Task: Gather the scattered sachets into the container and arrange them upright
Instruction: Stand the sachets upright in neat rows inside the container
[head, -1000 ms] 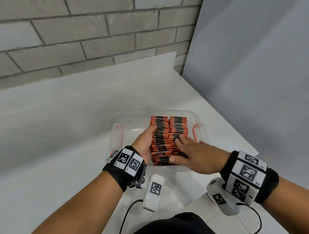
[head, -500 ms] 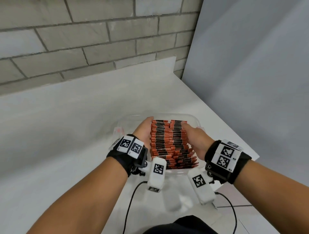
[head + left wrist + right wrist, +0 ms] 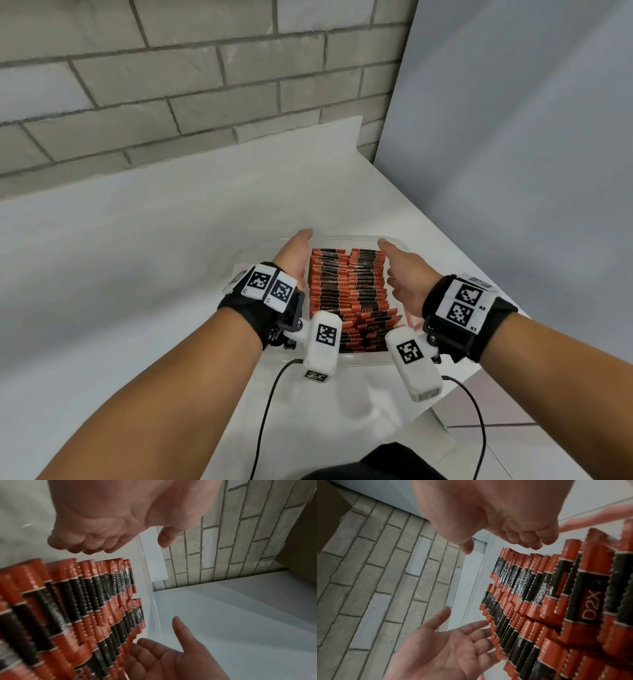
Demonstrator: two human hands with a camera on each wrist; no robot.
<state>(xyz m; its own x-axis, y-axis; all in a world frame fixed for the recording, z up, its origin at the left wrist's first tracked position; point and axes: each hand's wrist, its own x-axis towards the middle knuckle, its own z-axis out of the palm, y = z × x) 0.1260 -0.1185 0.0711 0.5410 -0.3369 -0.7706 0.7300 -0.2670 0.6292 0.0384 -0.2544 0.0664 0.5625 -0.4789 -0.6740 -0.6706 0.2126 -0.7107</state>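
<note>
Several orange-and-black sachets [image 3: 346, 291] stand on edge in two packed rows inside a clear plastic container [image 3: 346, 240]. The nearest ones lean and show "D2X" print. My left hand [image 3: 294, 253] lies along the left side of the rows, fingers straight and thumb up. My right hand [image 3: 400, 270] mirrors it on the right side. The right wrist view shows the left hand's [image 3: 445, 642] palm open, its fingertips at the sachets [image 3: 556, 601]. The left wrist view shows the right hand's [image 3: 163, 655] palm open beside the sachets [image 3: 68, 601]. Neither hand holds a sachet.
The container stands on a white table [image 3: 137, 274] near its right edge, with tiled floor [image 3: 513, 411] below. A brick wall [image 3: 205, 85] runs behind and a grey panel [image 3: 513, 137] closes the right side. A pink latch [image 3: 590, 516] sits on the container's side.
My right hand left the top of the sachets and went to their right side. Both hands then slid farther along the rows and eased slightly outward.
</note>
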